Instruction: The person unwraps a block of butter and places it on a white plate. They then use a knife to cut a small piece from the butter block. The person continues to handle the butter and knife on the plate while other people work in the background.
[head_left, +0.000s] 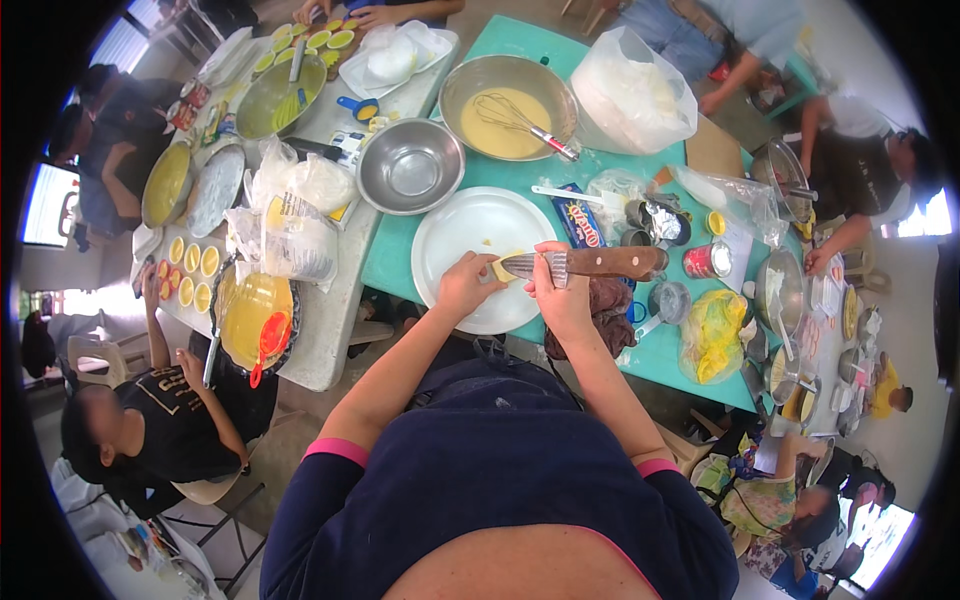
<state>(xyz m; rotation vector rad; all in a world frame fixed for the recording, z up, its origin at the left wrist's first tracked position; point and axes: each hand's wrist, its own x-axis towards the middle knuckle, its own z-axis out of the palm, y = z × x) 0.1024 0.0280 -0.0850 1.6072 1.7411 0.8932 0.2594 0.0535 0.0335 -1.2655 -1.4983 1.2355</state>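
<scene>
A round white plate (450, 225) lies on the green table before me. Above its middle, my left hand (471, 285) pinches a small block of pale yellow cheese (506, 268). My right hand (559, 289) grips a knife with a brown wooden handle (611, 262), together with a ridged metal piece (558, 268) whose kind is unclear. The knife's blade points left and touches or overlaps the cheese; exact contact cannot be told. A few yellow bits (487, 242) lie on the plate. Right of the plate's far edge is a blue cheese box (579, 217).
Beyond the plate stand an empty steel bowl (411, 166) and a larger bowl of yellow batter (508, 107) with a whisk. A dark cloth (607, 307), a measuring cup (670, 301) and a red can (706, 260) lie right. A person (161, 420) sits at left.
</scene>
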